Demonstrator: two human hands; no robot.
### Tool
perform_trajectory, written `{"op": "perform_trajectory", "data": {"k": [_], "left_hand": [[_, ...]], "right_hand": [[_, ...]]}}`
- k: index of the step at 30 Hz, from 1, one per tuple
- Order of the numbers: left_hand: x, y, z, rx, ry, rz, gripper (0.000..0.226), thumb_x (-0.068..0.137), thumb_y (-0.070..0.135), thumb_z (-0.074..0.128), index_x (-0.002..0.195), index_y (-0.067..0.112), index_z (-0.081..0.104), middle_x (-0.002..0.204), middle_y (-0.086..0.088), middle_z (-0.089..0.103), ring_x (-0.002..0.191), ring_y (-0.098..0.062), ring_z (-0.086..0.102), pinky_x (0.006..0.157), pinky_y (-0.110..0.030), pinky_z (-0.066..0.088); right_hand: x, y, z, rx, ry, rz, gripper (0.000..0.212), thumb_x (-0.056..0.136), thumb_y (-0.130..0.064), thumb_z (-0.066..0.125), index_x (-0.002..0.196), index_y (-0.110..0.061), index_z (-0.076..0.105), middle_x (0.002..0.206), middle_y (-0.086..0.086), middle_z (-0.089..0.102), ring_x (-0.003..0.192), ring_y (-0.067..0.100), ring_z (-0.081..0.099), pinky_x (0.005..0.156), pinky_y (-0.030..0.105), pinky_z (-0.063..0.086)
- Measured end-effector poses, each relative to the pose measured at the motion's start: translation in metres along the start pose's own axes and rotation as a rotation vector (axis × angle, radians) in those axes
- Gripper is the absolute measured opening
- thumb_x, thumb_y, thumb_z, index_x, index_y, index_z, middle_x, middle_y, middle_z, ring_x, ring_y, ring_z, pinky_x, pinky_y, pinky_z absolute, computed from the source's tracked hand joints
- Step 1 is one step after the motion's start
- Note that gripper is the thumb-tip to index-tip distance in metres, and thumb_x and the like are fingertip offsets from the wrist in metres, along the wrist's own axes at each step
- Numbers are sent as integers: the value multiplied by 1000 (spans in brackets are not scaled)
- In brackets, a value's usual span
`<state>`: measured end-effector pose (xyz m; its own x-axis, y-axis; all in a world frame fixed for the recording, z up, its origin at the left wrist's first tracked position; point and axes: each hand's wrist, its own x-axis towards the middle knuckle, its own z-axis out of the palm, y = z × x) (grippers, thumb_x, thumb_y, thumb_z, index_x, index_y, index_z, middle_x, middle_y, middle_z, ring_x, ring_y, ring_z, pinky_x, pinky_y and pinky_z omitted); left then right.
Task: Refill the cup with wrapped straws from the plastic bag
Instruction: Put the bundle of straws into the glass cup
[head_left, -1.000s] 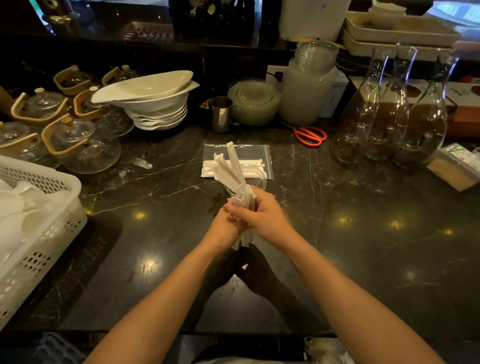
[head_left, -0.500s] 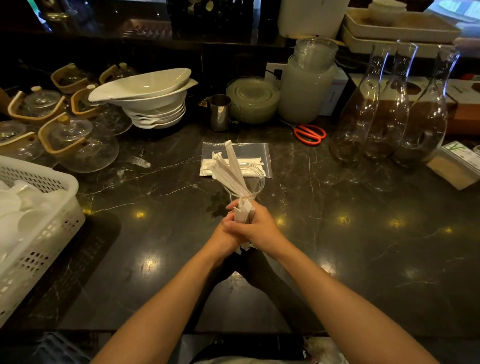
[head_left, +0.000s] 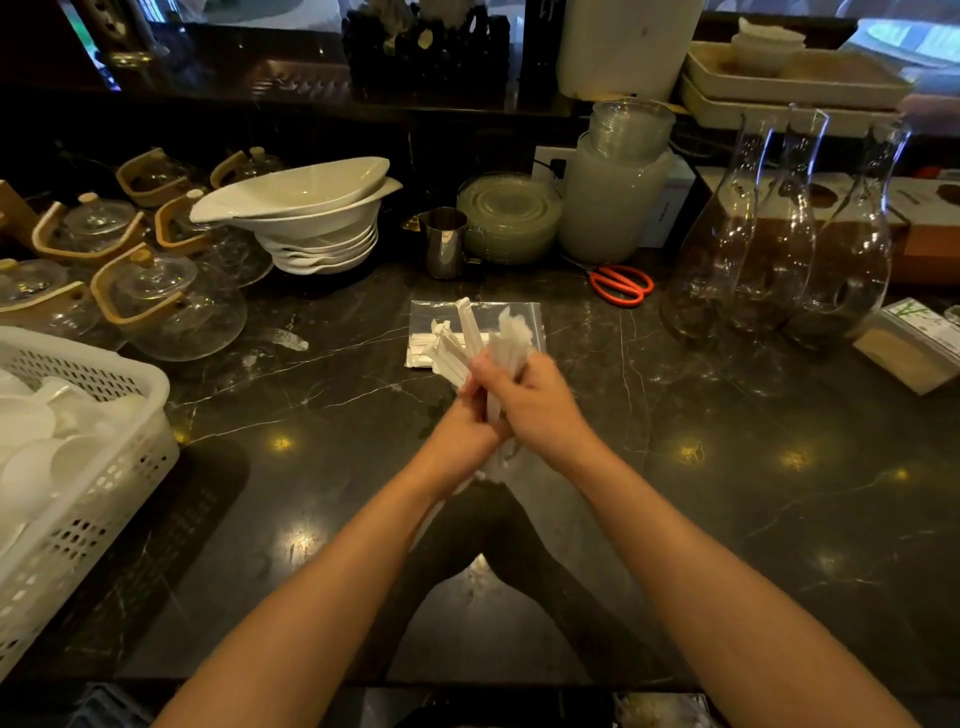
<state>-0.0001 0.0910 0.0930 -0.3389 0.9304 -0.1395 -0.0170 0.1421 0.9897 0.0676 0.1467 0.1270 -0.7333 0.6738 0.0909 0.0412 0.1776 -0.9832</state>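
Observation:
Both hands clasp one bundle of white paper-wrapped straws (head_left: 470, 345) over the middle of the dark marble counter (head_left: 727, 493). My left hand (head_left: 467, 431) grips the bundle from the left and below. My right hand (head_left: 535, 400) wraps around it from the right, partly covering the left. The straws fan upward and away from me; their lower ends poke out beneath the hands. Just behind lies the clear plastic bag (head_left: 524, 317), flat, with a few wrapped straws inside. The clear cup is hidden behind my hands and the bundle.
A white perforated basket (head_left: 93, 499) of white dishes sits at the left edge. Glass teapots (head_left: 166, 301), stacked white bowls (head_left: 311, 218), a steel jug (head_left: 444, 241), lid stacks (head_left: 613, 197), red scissors (head_left: 621, 283), three glass carafes (head_left: 779, 244) and a box (head_left: 914, 343) line the back and right.
Both hands, still clasped on the straws, have moved away from me toward the bag. The cup's rim, visible behind the bundle earlier, is now covered.

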Motion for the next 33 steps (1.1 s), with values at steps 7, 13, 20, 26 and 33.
{"op": "perform_trajectory", "data": {"k": [7, 13, 20, 26, 33], "left_hand": [[29, 65, -29, 159, -8, 230, 17, 79, 5, 59, 80, 22, 61, 79, 5, 64, 71, 0, 65, 66, -11, 52], [49, 56, -29, 259, 52, 81, 20, 79, 6, 61, 98, 8, 61, 90, -4, 65, 84, -13, 62, 69, -16, 50], [56, 38, -25, 356, 29, -27, 38, 79, 5, 60, 116, 5, 51, 113, -18, 62, 104, -28, 59, 95, -45, 47], [65, 32, -26, 421, 91, 4, 58, 75, 7, 65, 128, 14, 41, 117, -15, 58, 105, -28, 57, 91, -46, 49], [75, 30, -34, 492, 203, 114, 36, 76, 12, 65, 110, 15, 52, 77, 6, 62, 77, -9, 62, 67, -20, 50]], "right_hand": [[48, -44, -22, -13, 119, -148, 21, 91, -19, 49, 81, -2, 57, 69, 11, 54, 66, 15, 55, 66, 18, 47], [70, -21, -20, -77, 108, -71, 24, 90, -20, 50, 70, -8, 53, 61, 3, 54, 63, 13, 54, 73, 25, 47], [74, 14, -22, -86, 95, 30, 9, 88, -21, 55, 83, -14, 53, 71, -4, 55, 68, 6, 55, 62, 16, 44], [78, 24, -29, -54, 86, 16, 12, 85, -19, 59, 95, -15, 54, 84, -8, 54, 75, 2, 53, 55, 0, 42], [84, 28, -35, -114, 90, -2, 21, 93, -22, 45, 111, -15, 54, 106, -1, 56, 93, 5, 51, 69, 3, 43]]}}
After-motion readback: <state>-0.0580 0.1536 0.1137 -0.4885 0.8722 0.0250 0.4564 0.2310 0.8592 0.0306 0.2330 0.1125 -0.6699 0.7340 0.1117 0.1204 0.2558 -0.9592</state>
